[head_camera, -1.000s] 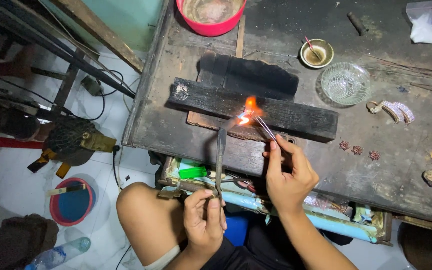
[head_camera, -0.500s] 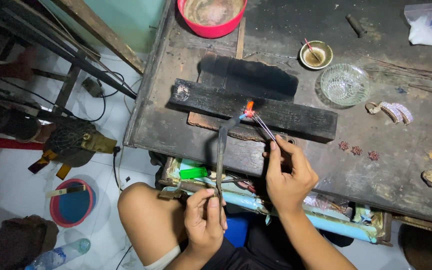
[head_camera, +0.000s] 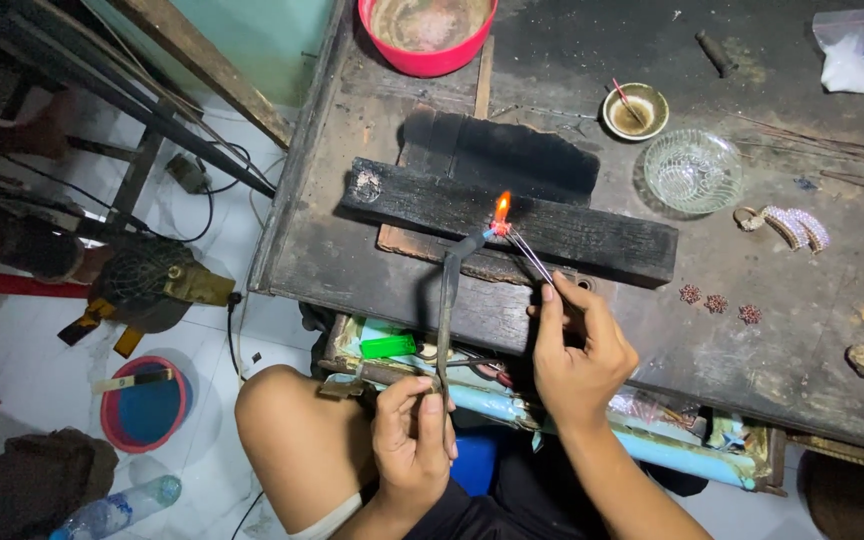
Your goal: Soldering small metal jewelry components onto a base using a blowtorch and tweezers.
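Note:
My left hand (head_camera: 410,432) grips the handle of a thin bent torch (head_camera: 448,295) whose tip reaches up to a small orange flame (head_camera: 501,207). My right hand (head_camera: 579,350) pinches slim metal tweezers (head_camera: 529,254) whose tips meet the flame at a small glowing piece. Flame and piece lie on a charred black wooden block (head_camera: 592,232) set across a dark, scorched workbench (head_camera: 752,360). My bare knee (head_camera: 287,430) shows below the bench edge.
On the bench stand a red bowl (head_camera: 428,35), a small brass dish (head_camera: 635,110), a cut-glass bowl (head_camera: 692,171), beaded white ornaments (head_camera: 787,225), three small reddish flower pieces (head_camera: 717,301) and a plastic bag (head_camera: 844,50). A green lighter (head_camera: 388,346) lies in the drawer. A blue-and-red tub (head_camera: 145,405) sits on the floor.
The flame has shrunk from a wide bright flare to a small narrow tongue. Both hands keep almost the same places.

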